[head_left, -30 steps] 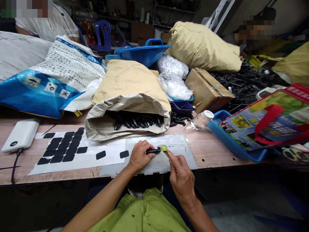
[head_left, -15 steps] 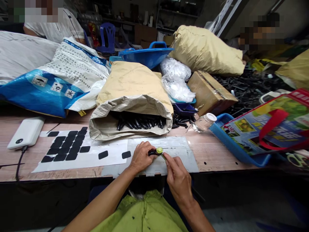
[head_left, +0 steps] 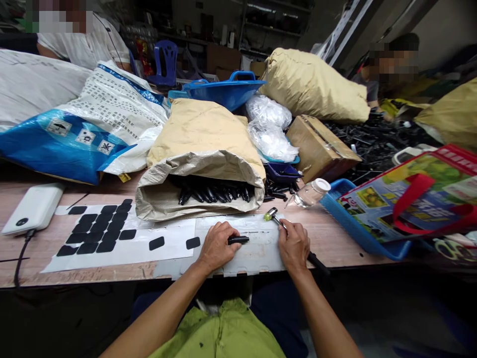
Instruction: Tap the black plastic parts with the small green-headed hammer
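My left hand (head_left: 218,244) is closed around a black pen-like tube (head_left: 238,239), which lies low over the grey mat (head_left: 257,251) with its tip pointing right. To the right, my right hand (head_left: 294,244) grips a small hammer (head_left: 273,213). The hammer has a metal head with a yellow-green face, and its black handle runs out below the hand past the table edge. In front of both hands a large paper sack (head_left: 208,124) lies with its mouth towards me, holding several similar black tubes (head_left: 214,193).
A white sheet with black rounded patches (head_left: 156,243) lies left, beside a white power bank (head_left: 33,209). To the right are a glass jar (head_left: 309,193), a blue basket (head_left: 357,223) with a printed bag, and a cardboard box (head_left: 320,146). Two people sit across the table.
My right hand has moved right and lifted the hammer away from the black tube, its head now tilted up. My left hand keeps hold of the tube, almost in place.
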The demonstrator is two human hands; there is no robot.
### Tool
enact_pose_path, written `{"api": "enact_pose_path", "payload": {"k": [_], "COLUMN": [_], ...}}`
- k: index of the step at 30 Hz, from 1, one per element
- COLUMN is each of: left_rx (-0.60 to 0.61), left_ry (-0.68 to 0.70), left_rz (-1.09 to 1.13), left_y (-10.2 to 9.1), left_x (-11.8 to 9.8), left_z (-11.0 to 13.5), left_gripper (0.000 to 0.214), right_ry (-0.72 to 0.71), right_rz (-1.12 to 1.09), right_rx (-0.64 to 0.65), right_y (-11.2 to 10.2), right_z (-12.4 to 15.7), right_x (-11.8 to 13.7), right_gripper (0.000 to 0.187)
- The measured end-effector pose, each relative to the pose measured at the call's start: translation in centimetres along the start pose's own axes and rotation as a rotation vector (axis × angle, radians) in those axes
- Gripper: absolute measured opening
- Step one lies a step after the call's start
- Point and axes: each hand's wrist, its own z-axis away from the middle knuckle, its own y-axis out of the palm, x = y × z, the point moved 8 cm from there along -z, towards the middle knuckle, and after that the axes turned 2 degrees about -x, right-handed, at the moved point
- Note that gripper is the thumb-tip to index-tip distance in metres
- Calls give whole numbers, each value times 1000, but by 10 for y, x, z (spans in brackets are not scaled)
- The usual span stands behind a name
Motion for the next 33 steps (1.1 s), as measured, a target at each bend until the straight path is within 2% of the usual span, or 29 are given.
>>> {"api": "enact_pose_path", "payload": {"k": [16, 19, 22, 27, 30, 33], "left_rx": [48, 118, 210, 254, 241, 149], "left_ry": [65, 112, 198, 318, 331, 286], "left_rz": [-46, -4, 30, -176, -228, -188], "left_y": [0, -2, -1, 13, 19, 5], "left_x": [-4, -14, -28, -36, -39, -39], "left_z": [3, 20, 56, 113, 121, 101], "left_gripper": [16, 18, 20, 26, 29, 32], "right_ry": [18, 20, 27, 31, 28, 18], "right_rz": [55, 58, 71, 79, 82, 82], "right_rx": [25, 26, 33, 45, 41, 33], "right_y": [5, 4, 5, 5, 5, 6], "right_z": [-1, -1, -1, -1, -1, 0], "right_x": [4, 4, 3, 4, 3, 2], "right_gripper": [23, 22, 22, 23, 23, 23]}}
